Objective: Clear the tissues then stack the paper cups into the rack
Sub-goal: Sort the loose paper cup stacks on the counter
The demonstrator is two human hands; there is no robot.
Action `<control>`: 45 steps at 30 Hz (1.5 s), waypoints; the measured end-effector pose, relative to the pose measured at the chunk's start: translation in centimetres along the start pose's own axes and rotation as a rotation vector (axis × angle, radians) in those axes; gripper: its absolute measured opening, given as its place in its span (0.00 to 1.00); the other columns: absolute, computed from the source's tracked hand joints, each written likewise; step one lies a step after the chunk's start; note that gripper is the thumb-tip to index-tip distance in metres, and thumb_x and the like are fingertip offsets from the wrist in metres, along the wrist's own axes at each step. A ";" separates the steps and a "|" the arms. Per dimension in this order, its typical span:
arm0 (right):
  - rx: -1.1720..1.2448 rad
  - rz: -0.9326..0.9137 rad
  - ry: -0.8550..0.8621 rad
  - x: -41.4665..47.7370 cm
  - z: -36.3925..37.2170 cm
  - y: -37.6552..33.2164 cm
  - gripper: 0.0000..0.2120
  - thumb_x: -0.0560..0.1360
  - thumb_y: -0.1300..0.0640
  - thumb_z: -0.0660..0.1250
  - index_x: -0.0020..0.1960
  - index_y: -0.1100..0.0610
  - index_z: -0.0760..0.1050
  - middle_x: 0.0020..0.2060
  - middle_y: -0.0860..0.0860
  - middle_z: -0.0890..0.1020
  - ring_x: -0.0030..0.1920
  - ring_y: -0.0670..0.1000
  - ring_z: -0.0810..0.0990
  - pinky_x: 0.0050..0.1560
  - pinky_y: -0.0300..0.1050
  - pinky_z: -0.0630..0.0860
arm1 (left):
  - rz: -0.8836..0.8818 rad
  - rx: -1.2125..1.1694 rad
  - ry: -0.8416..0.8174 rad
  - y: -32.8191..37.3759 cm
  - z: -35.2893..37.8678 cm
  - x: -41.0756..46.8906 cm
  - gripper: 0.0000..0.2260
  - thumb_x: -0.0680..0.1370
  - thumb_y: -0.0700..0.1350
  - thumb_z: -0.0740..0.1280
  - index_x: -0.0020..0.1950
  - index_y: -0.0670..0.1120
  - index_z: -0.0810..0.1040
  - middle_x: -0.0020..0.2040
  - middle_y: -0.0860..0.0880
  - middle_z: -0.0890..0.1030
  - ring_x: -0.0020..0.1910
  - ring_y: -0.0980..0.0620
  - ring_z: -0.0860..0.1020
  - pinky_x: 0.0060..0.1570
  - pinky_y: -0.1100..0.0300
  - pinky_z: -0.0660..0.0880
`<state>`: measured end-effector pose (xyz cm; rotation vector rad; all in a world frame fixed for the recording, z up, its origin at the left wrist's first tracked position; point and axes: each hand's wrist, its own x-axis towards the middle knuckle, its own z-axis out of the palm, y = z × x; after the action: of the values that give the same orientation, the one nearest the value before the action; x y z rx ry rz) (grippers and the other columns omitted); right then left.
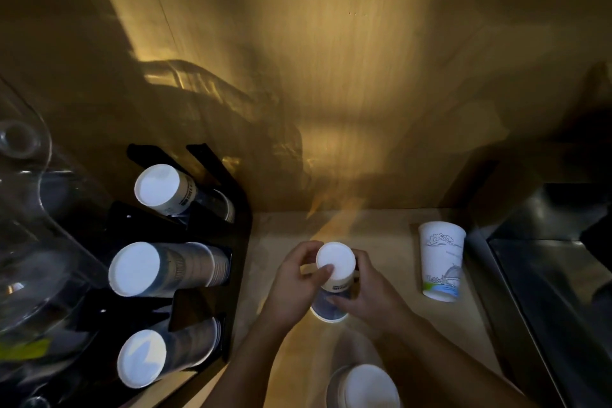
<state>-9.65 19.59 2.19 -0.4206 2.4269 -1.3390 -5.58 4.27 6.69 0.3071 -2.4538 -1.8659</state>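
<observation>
your left hand (294, 278) and right hand (359, 291) clasp an inverted paper cup stack (335, 270), fingers wrapped around it, steadying it for the rack (212, 242).

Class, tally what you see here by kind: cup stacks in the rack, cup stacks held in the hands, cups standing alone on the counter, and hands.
Cup stacks in the rack: 3
Cup stacks in hand: 1
Lone cups on the counter: 1
Hands: 2, left hand, right hand
Total: 7
</observation>
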 end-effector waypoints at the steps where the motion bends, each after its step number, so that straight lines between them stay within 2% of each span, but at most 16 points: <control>1: 0.006 -0.005 -0.003 0.1 0.0 0.1 0.37 0.56 0.38 0.73 0.58 0.34 0.55 0.55 0.38 0.74 0.56 0.44 0.75 0.53 0.41 0.76 | 0.016 0.014 -0.009 -0.1 0.0 0.0 0.12 0.74 0.42 0.69 0.57 0.50 0.75 0.53 0.57 0.78 0.55 0.58 0.76 0.44 0.78 0.73; 5: 0.014 -0.001 -0.021 0.9 -0.2 -0.1 0.36 0.59 0.40 0.73 0.58 0.34 0.55 0.56 0.38 0.72 0.57 0.44 0.75 0.55 0.42 0.76 | 0.056 0.035 -0.010 0.0 -0.2 0.8 0.12 0.74 0.42 0.69 0.54 0.55 0.74 0.51 0.60 0.78 0.53 0.60 0.76 0.43 0.79 0.73; 9: -0.006 -0.017 -0.019 1.9 -0.5 -0.4 0.34 0.60 0.40 0.72 0.60 0.37 0.57 0.57 0.40 0.74 0.56 0.44 0.75 0.54 0.45 0.76 | 0.059 -0.009 -0.012 -0.1 -0.3 1.7 0.12 0.75 0.40 0.68 0.53 0.55 0.74 0.53 0.54 0.80 0.56 0.56 0.77 0.47 0.71 0.74; 12: -0.073 -0.029 -0.051 2.1 -0.8 -0.3 0.34 0.63 0.44 0.73 0.63 0.40 0.58 0.61 0.43 0.75 0.58 0.46 0.75 0.56 0.48 0.76 | 0.076 -0.021 -0.032 -0.2 -0.5 2.0 0.12 0.75 0.40 0.68 0.52 0.57 0.74 0.52 0.56 0.79 0.56 0.56 0.77 0.44 0.74 0.75; 15: -0.165 -0.047 -0.048 1.7 -1.3 -0.1 0.35 0.65 0.46 0.72 0.66 0.45 0.58 0.64 0.48 0.73 0.62 0.51 0.73 0.59 0.50 0.73 | 0.065 0.030 -0.070 -0.1 -0.9 2.2 0.11 0.75 0.41 0.68 0.54 0.52 0.75 0.53 0.55 0.79 0.56 0.55 0.77 0.42 0.77 0.74; 19: -0.351 -0.007 0.046 0.2 -3.2 0.4 0.33 0.70 0.44 0.67 0.70 0.51 0.58 0.69 0.52 0.68 0.67 0.54 0.67 0.66 0.52 0.63 | 0.033 0.114 -0.060 1.0 -1.3 2.9 0.10 0.75 0.43 0.68 0.56 0.46 0.76 0.53 0.48 0.79 0.53 0.52 0.76 0.38 0.79 0.70; 21: -0.393 0.004 0.065 -1.3 -4.6 0.7 0.30 0.72 0.44 0.66 0.69 0.53 0.61 0.68 0.53 0.70 0.66 0.54 0.68 0.65 0.52 0.64 | 0.065 0.173 -0.050 2.2 -1.3 3.2 0.12 0.75 0.43 0.68 0.58 0.43 0.76 0.55 0.46 0.79 0.52 0.51 0.76 0.43 0.74 0.71; 24: -0.389 0.039 0.114 -4.7 -6.6 1.4 0.28 0.72 0.45 0.66 0.67 0.54 0.65 0.65 0.53 0.73 0.63 0.53 0.71 0.63 0.50 0.68 | 0.134 0.262 -0.090 4.0 -0.4 3.5 0.17 0.75 0.45 0.68 0.62 0.42 0.74 0.59 0.43 0.79 0.56 0.48 0.77 0.56 0.53 0.74; 25: -0.396 0.058 0.134 -5.9 -7.1 1.7 0.27 0.71 0.44 0.67 0.67 0.53 0.66 0.64 0.52 0.74 0.62 0.53 0.72 0.62 0.49 0.69 | 0.174 0.310 -0.102 4.7 0.2 3.6 0.18 0.74 0.46 0.69 0.62 0.43 0.74 0.59 0.43 0.78 0.57 0.47 0.77 0.59 0.51 0.73; 27: -0.443 0.113 0.153 -8.3 -7.7 2.3 0.27 0.71 0.43 0.66 0.66 0.51 0.66 0.64 0.51 0.73 0.62 0.53 0.71 0.62 0.47 0.67 | 0.297 0.435 -0.140 5.7 1.7 3.7 0.19 0.74 0.49 0.68 0.63 0.44 0.74 0.60 0.44 0.78 0.56 0.50 0.75 0.57 0.55 0.71; 30: -0.552 0.177 0.088 -11.3 -8.2 3.2 0.28 0.72 0.43 0.65 0.68 0.51 0.64 0.67 0.52 0.71 0.65 0.53 0.68 0.65 0.49 0.61 | 0.455 0.543 -0.259 6.6 4.7 3.6 0.20 0.74 0.51 0.68 0.64 0.45 0.74 0.60 0.46 0.78 0.55 0.52 0.74 0.55 0.59 0.67; 33: -0.658 0.146 -0.010 -13.8 -8.5 3.5 0.26 0.71 0.44 0.65 0.66 0.51 0.66 0.63 0.52 0.72 0.63 0.53 0.69 0.62 0.49 0.61 | 0.576 0.634 -0.410 6.6 8.1 3.9 0.21 0.74 0.50 0.68 0.66 0.45 0.72 0.63 0.44 0.76 0.62 0.46 0.73 0.60 0.58 0.66; 36: -0.745 0.097 -0.111 -15.8 -8.0 3.6 0.25 0.70 0.42 0.66 0.63 0.51 0.68 0.59 0.50 0.74 0.60 0.52 0.68 0.60 0.48 0.59 | 0.711 0.864 -0.592 5.8 11.1 4.8 0.23 0.75 0.52 0.66 0.68 0.46 0.70 0.66 0.44 0.75 0.64 0.45 0.71 0.65 0.54 0.66; 39: -0.750 0.091 -0.224 -17.2 -7.2 4.0 0.26 0.68 0.45 0.70 0.62 0.54 0.69 0.61 0.53 0.73 0.62 0.53 0.67 0.64 0.52 0.58 | 0.784 1.094 -0.732 4.9 13.5 5.6 0.23 0.75 0.49 0.64 0.69 0.45 0.67 0.66 0.42 0.74 0.64 0.43 0.71 0.62 0.52 0.68; 42: -0.811 0.100 -0.400 -18.2 -6.9 4.9 0.33 0.65 0.52 0.74 0.66 0.54 0.66 0.67 0.56 0.67 0.68 0.57 0.60 0.66 0.55 0.55 | 0.867 1.258 -0.803 4.3 15.2 6.2 0.22 0.76 0.47 0.63 0.69 0.45 0.67 0.64 0.42 0.73 0.63 0.43 0.71 0.62 0.51 0.68; 45: -0.936 0.101 -0.442 -18.9 -6.5 6.0 0.36 0.66 0.57 0.73 0.70 0.52 0.62 0.70 0.57 0.63 0.72 0.58 0.54 0.70 0.60 0.49 | 0.933 1.349 -0.801 3.8 16.5 6.7 0.21 0.76 0.45 0.60 0.69 0.45 0.67 0.63 0.43 0.74 0.62 0.44 0.72 0.61 0.50 0.68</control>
<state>4.03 35.33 3.09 -0.7016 2.4703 0.0324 -15.22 19.65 5.22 -1.5054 -2.9207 0.2281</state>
